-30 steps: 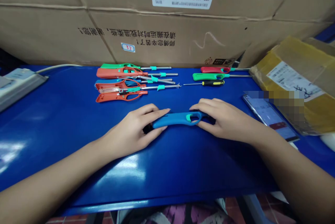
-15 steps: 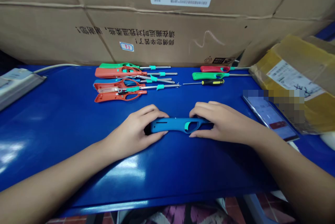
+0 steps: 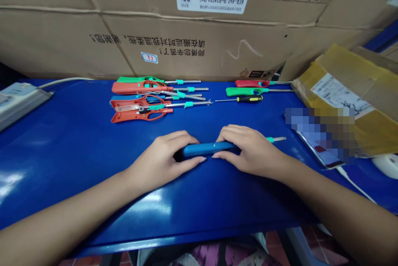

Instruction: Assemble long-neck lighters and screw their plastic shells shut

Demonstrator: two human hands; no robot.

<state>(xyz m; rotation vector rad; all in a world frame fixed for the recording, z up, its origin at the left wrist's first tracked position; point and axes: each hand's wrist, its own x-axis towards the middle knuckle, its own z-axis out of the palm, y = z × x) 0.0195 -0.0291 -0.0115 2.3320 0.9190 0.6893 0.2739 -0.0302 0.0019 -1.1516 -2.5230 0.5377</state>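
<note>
On the table [image 3: 77, 141], the lighter [image 3: 205, 148] has rolled edgewise.

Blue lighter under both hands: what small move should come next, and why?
Probably press its body together along the top edge: the blue lighter lies edge-up on the table, left hand and right hand both pinching it, its nozzle sticking out.

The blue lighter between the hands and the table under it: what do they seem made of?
Blue lighter: probably moulded plastic, smooth, even colour; its tube looks bare metal, grey and shiny. Table: glossy blue top with bright reflections, perhaps painted metal or laminate.
</note>
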